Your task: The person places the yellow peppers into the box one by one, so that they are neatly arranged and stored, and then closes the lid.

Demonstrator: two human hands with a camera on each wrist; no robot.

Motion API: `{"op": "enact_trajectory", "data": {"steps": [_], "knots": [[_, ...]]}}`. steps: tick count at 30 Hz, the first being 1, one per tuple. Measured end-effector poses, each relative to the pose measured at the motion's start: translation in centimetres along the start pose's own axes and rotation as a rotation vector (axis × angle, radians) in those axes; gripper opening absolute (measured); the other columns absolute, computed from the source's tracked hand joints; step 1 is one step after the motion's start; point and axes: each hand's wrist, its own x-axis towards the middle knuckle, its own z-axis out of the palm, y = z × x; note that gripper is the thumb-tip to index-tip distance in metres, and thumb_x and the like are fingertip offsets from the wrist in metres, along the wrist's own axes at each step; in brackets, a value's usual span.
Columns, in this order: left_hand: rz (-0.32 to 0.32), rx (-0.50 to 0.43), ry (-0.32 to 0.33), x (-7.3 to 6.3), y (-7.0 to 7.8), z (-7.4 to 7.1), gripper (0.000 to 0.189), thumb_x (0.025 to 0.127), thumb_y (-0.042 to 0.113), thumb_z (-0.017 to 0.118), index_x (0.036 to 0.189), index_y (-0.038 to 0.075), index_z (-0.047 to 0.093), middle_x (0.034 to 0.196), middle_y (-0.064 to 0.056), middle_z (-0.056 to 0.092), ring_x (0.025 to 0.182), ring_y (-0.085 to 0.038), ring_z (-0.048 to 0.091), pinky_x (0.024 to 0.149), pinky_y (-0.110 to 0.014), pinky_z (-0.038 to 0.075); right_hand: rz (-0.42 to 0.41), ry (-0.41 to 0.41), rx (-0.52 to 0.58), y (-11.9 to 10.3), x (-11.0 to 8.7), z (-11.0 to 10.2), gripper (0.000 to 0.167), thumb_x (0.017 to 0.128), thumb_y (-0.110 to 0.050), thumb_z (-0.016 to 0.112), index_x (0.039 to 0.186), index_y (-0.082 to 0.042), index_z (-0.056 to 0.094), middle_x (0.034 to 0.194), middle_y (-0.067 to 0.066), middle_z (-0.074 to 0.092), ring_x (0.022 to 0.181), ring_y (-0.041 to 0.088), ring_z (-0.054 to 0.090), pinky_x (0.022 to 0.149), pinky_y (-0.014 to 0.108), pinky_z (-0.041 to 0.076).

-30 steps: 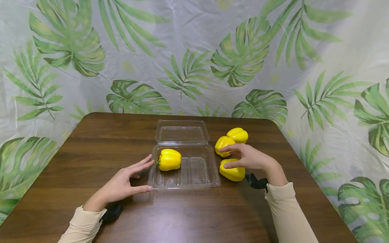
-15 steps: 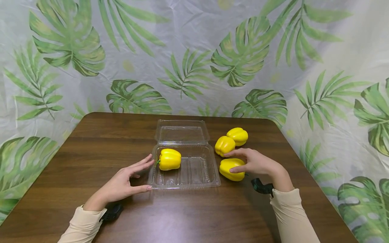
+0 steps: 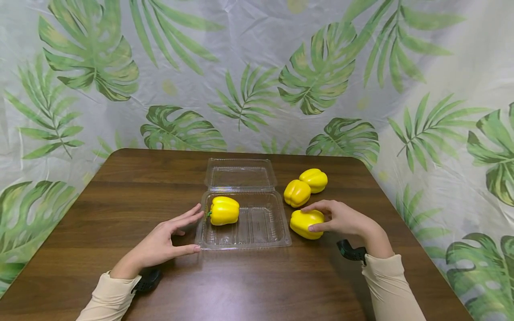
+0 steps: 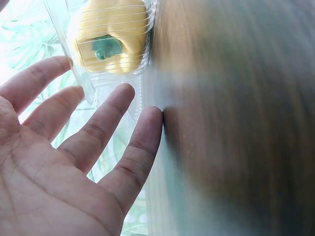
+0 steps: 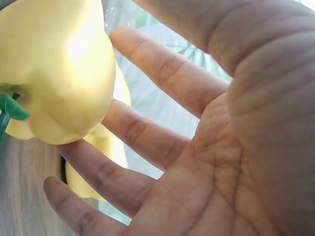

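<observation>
A clear plastic clamshell container lies with its lid folded back. One yellow bell pepper sits in the left part of its base, green stem toward the left. My left hand is beside the container's left edge, thumb tip at the near corner and fingers spread; the left wrist view shows them straight. My right hand is at the right end of another yellow bell pepper on the table, fingers along its far side and thumb on the near side. In the right wrist view, fairly straight fingertips meet this bell pepper.
Two more yellow bell peppers, one nearer and one farther, lie together right of the container. The dark wooden table ends at a leaf-patterned curtain. Each wrist bears a black camera mount.
My right hand has drawn back to the right and toward me, from over the middle peppers to the nearest pepper's right end. My left hand and the container have stayed put.
</observation>
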Motion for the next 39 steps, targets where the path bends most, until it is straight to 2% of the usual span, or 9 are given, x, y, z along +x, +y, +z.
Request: {"op": "enact_trajectory", "data": {"steps": [1, 5, 8, 10, 12, 17, 23, 31, 39], "knots": [[0.001, 0.0, 0.0, 0.0, 0.0, 0.0, 0.082, 0.09, 0.037, 0.089, 0.159, 0.011, 0.054, 0.174, -0.01, 0.039, 0.149, -0.03, 0.051, 0.098, -0.039, 0.063, 0.002, -0.002, 0.004, 0.0, -0.1, 0.0, 0.055, 0.096, -0.034, 0.083, 0.145, -0.014, 0.068, 0.078, 0.001, 0.048, 0.066, 0.016, 0.043, 0.063, 0.025, 0.037], [0.005, -0.001, -0.003, 0.0, 0.0, 0.0, 0.082, 0.09, 0.037, 0.089, 0.159, 0.011, 0.053, 0.174, -0.01, 0.039, 0.149, -0.029, 0.051, 0.098, -0.039, 0.063, 0.003, -0.005, 0.007, 0.1, -0.3, 0.0, 0.055, 0.096, -0.032, 0.083, 0.145, -0.013, 0.067, 0.085, 0.003, 0.057, 0.069, 0.017, 0.046, 0.064, 0.025, 0.039], [0.003, -0.004, -0.005, 0.0, 0.0, 0.0, 0.082, 0.09, 0.037, 0.088, 0.16, 0.011, 0.053, 0.174, -0.01, 0.038, 0.15, -0.029, 0.05, 0.098, -0.039, 0.063, -0.007, -0.004, 0.004, 0.2, -0.5, 0.0, 0.055, 0.097, -0.032, 0.082, 0.146, -0.013, 0.067, 0.115, 0.008, 0.073, 0.086, 0.018, 0.057, 0.075, 0.026, 0.048], [0.003, -0.003, -0.005, 0.0, 0.0, 0.0, 0.082, 0.09, 0.037, 0.088, 0.16, 0.012, 0.053, 0.174, -0.01, 0.038, 0.15, -0.028, 0.05, 0.098, -0.039, 0.063, -0.012, -0.004, 0.006, 0.3, -0.5, 0.0, 0.055, 0.097, -0.032, 0.081, 0.147, -0.014, 0.066, 0.137, 0.01, 0.072, 0.101, 0.021, 0.062, 0.085, 0.032, 0.054], [0.002, -0.002, -0.004, 0.0, -0.1, 0.0, 0.082, 0.09, 0.037, 0.088, 0.16, 0.012, 0.053, 0.174, -0.009, 0.038, 0.15, -0.028, 0.05, 0.098, -0.039, 0.063, -0.019, -0.004, 0.012, 0.4, -0.6, 0.1, 0.055, 0.098, -0.032, 0.08, 0.147, -0.013, 0.066, 0.151, 0.012, 0.066, 0.118, 0.024, 0.065, 0.096, 0.041, 0.057], [-0.001, -0.003, -0.006, 0.0, 0.0, 0.1, 0.082, 0.091, 0.038, 0.088, 0.16, 0.012, 0.053, 0.174, -0.009, 0.038, 0.15, -0.028, 0.05, 0.098, -0.039, 0.063, -0.029, -0.014, 0.049, 0.7, -0.9, 0.0, 0.056, 0.099, -0.03, 0.08, 0.149, -0.009, 0.064, 0.153, 0.017, 0.063, 0.133, 0.036, 0.065, 0.107, 0.056, 0.057], [-0.002, -0.006, -0.006, -0.1, 0.0, 0.0, 0.081, 0.091, 0.038, 0.088, 0.16, 0.013, 0.053, 0.175, -0.008, 0.038, 0.15, -0.027, 0.05, 0.098, -0.039, 0.063, -0.033, -0.014, 0.053, 0.8, -1.4, -0.1, 0.058, 0.099, -0.03, 0.08, 0.149, -0.006, 0.062, 0.154, 0.02, 0.061, 0.133, 0.04, 0.065, 0.109, 0.057, 0.056], [-0.004, -0.005, -0.005, -0.1, -0.1, 0.1, 0.081, 0.091, 0.038, 0.088, 0.16, 0.013, 0.053, 0.175, -0.008, 0.038, 0.151, -0.023, 0.049, 0.099, -0.039, 0.063, -0.032, -0.006, 0.07, 1.2, -1.9, -0.1, 0.063, 0.098, -0.029, 0.081, 0.151, -0.003, 0.06, 0.152, 0.022, 0.061, 0.128, 0.036, 0.069, 0.106, 0.051, 0.059], [-0.003, -0.005, -0.003, -0.1, -0.1, 0.1, 0.081, 0.091, 0.038, 0.088, 0.16, 0.013, 0.053, 0.175, -0.007, 0.038, 0.151, -0.022, 0.049, 0.099, -0.039, 0.063, 0.007, -0.01, 0.12, 1.5, -2.6, 0.0, 0.069, 0.096, -0.028, 0.083, 0.153, -0.001, 0.056, 0.141, 0.024, 0.066, 0.115, 0.03, 0.073, 0.086, 0.026, 0.062]]}}
